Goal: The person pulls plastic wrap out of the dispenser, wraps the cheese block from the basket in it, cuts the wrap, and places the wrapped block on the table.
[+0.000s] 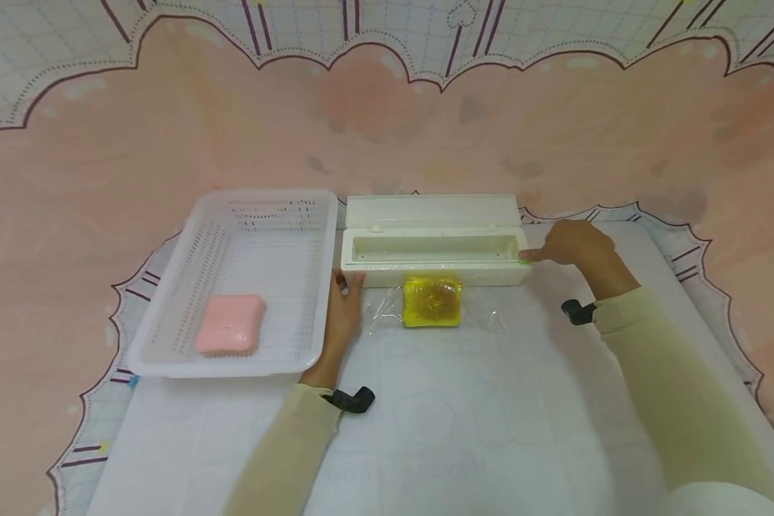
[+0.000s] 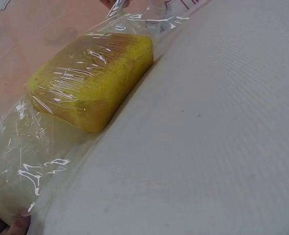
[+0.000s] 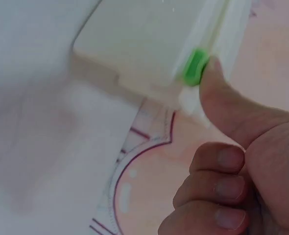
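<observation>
A white cling film dispenser (image 1: 387,275) lies across the table with its lid (image 1: 432,211) flipped back and its long trough showing. My left hand (image 1: 340,315) grips the dispenser's left end, thumb at the front face. At the right end, the straight thumb of my right hand (image 1: 577,247) presses against a small green slide cutter (image 3: 196,66), while the other fingers are curled into the palm. Clear cling film (image 2: 41,156) stretches from the dispenser's front over a yellow block (image 1: 431,302) with a brownish top, which sits on the table before it.
Left of the dispenser stands a white perforated plastic basket (image 1: 232,371), close beside my left hand. A pink bar of soap (image 1: 231,324) lies inside it. A white cloth (image 1: 464,416) covers the table, and a patterned peach cloth (image 1: 387,129) spreads beyond its edges.
</observation>
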`<state>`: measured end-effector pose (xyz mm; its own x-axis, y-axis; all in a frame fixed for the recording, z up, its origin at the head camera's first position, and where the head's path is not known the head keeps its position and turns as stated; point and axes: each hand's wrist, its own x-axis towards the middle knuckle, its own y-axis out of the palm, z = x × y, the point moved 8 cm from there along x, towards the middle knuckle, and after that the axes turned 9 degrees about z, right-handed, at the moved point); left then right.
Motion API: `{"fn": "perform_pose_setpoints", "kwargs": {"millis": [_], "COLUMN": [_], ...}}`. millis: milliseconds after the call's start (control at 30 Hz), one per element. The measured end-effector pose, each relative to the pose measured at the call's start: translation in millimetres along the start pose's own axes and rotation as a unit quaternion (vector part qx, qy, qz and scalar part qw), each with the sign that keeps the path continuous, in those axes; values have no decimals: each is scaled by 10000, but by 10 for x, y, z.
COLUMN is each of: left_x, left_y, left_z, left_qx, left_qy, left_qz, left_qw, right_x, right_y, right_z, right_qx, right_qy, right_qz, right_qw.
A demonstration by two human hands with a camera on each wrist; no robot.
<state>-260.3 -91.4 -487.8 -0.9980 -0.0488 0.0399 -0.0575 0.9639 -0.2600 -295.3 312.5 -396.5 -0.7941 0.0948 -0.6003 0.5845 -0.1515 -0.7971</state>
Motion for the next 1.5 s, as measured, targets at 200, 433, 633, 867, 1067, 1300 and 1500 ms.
{"fn": "perform_pose_setpoints", "kwargs": {"millis": [200,433,633,867,1067,1300,1500], "left_x": [11,-8,-219,-338,-227,-130,-113], "left_y": [8,74,224,428,542,571,553], "left_z": [21,-3,-445,-915,-927,-941,-965], "left_qx": [-60,32,1682,3826,4507,4627,4129], "left_qy": [-41,-139,788,1756,1799,1917,2019], "left_qz": [70,110,-79,-49,372,502,786], "left_qw": [9999,9998,9826,9071,8736,8641,8846], "right_x": [5,-173,-452,-469,-441,-487,-522], "right_y": [45,113,225,411,450,464,485], "right_z": [-80,68,546,1016,1098,1139,1134], "right_qx": [292,1356,1253,-165,-279,-468,-433], "right_qy": [-347,-1130,-2417,-3153,-3336,-3491,-3640], "right_qz": [-132,-1714,-2533,-3036,-3652,-3926,-4111], "right_qw": [9989,9693,9283,8990,8686,8496,8347]}}
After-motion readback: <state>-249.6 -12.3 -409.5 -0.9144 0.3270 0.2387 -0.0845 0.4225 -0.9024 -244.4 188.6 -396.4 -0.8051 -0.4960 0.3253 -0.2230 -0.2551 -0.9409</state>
